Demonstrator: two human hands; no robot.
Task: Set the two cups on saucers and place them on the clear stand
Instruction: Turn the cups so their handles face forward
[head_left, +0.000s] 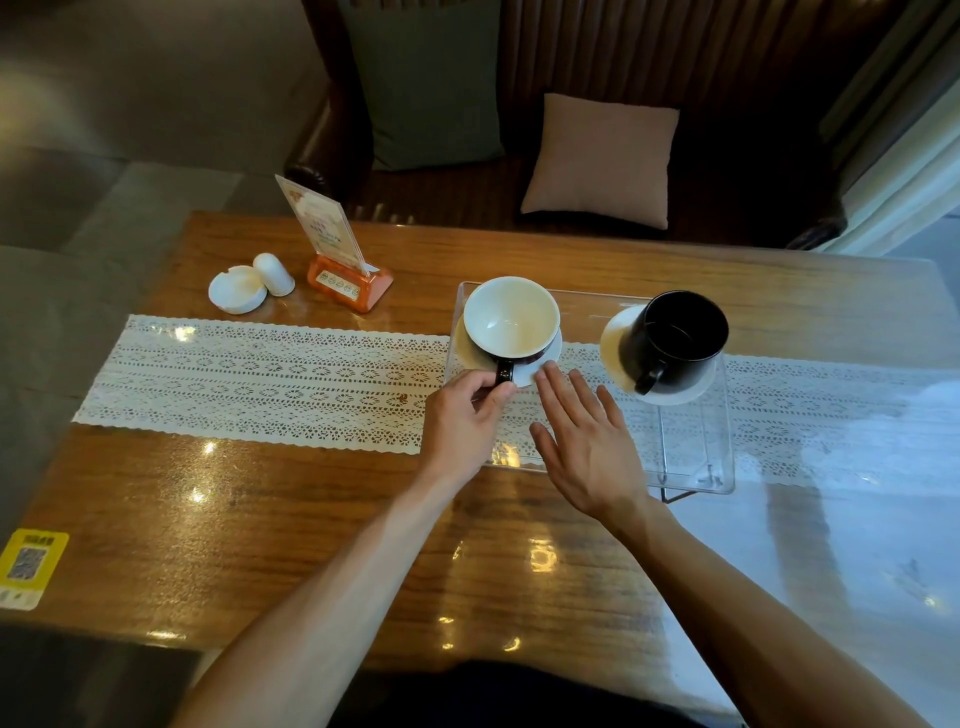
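Note:
A cup with a white inside and a dark handle (511, 319) sits on a white saucer (545, 358) at the left end of the clear stand (691, 447). My left hand (462, 415) pinches that cup's handle. A black mug (675, 335) stands on a second white saucer (615, 332) at the stand's right end. My right hand (587, 441) hovers flat, fingers spread, just in front of the first saucer with its fingertips near the rim, holding nothing.
A white lace runner (260, 379) crosses the wooden table (234, 519) under the stand. At back left stand a white ashtray (237, 289), a small white holder (274, 274) and an orange menu card stand (343, 270). A sofa with cushions lies beyond the table.

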